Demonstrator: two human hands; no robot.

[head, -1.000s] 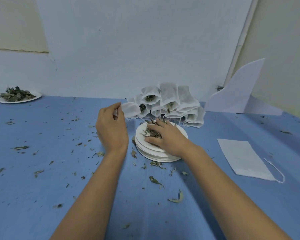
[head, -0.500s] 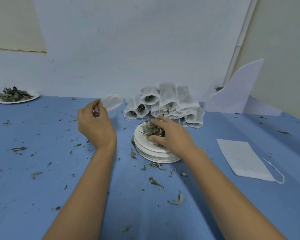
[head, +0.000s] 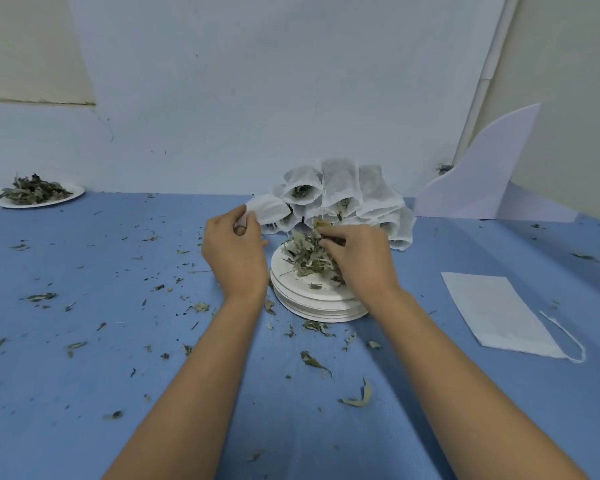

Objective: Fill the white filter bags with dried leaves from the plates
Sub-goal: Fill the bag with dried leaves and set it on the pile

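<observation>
Since half a second ago my left hand [head: 234, 251] has swung back right, pinching an empty filter bag [head: 269, 210] by its mouth, just left of the stack of plates [head: 321, 304]. My right hand [head: 359, 259] curls round a clump of dried leaves [head: 303, 256] on the top plate — filled bags [head: 343, 199] piled just beyond.

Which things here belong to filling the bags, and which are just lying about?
In the job: left hand pinching a filter bag; right hand gripping dried leaves on the stacked plates; filled bags; far plate of leaves; flat spare bag.
Lying about: scattered leaf bits; white card.
</observation>
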